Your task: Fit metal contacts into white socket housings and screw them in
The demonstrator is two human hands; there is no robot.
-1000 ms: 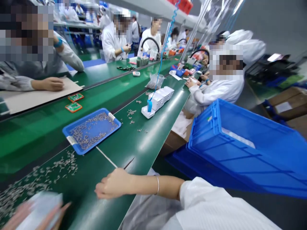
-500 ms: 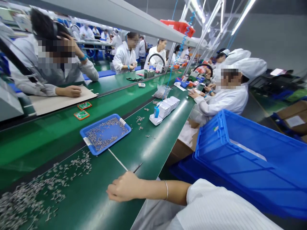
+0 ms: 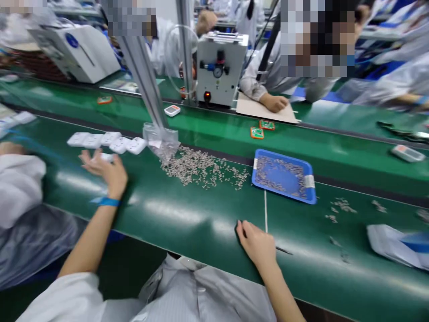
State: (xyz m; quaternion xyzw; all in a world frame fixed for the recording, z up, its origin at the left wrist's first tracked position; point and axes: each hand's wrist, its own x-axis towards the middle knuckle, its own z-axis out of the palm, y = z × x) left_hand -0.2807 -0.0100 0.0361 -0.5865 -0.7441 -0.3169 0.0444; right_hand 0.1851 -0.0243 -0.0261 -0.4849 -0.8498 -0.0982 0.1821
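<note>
My left hand (image 3: 112,174), with a blue band at its wrist, is over the left of the bench beside a row of white cases (image 3: 92,141). A white case (image 3: 106,157) sits between its thumb and fingers; the other fingers spread to the left. My right hand (image 3: 259,243) rests closed on the bench, round a thin dark tool (image 3: 284,250) whose end sticks out to the right. Between the hands, farther back, lies a pile of small grey parts (image 3: 197,167). More of them line a blue tray (image 3: 284,155).
A clear bag (image 3: 162,141) stands by the pile, near a metal post (image 3: 142,76). Orange-edged green boards (image 3: 257,133) lie on the far strip. A person's hand (image 3: 276,103) rests on cardboard opposite. Another person's sleeve (image 3: 22,179) is at left.
The view has swung left, bringing my left hand, the row of white cases and the bag into sight. My right hand stays closed on the bench near the white line.
</note>
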